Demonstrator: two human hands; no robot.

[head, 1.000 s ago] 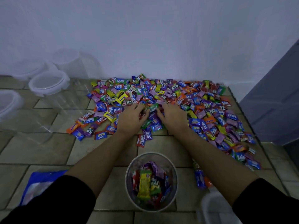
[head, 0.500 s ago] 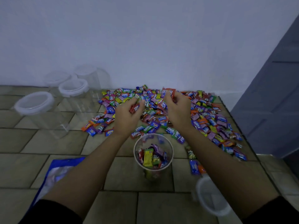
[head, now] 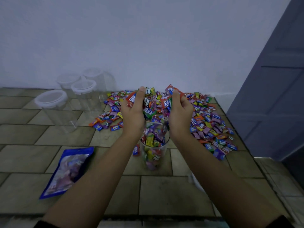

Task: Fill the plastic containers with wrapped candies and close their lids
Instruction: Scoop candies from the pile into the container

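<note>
A clear plastic container (head: 154,155) stands open on the tiled floor, partly filled with wrapped candies. My left hand (head: 133,112) and my right hand (head: 179,114) are cupped together just above its mouth, holding a bunch of candies (head: 150,104) between the palms. Some candies (head: 162,129) are blurred between the hands and the rim. A wide pile of colourful wrapped candies (head: 209,122) lies on the floor behind and to the right.
Several clear lidded containers (head: 51,102) stand at the back left by the white wall. A blue candy bag (head: 69,170) lies flat at the front left. A white lid (head: 195,181) shows partly under my right forearm. A grey door (head: 271,96) is on the right.
Both hands scooped candies from the pile, lifted them and brought them back over the open container. The camera view tilted up.
</note>
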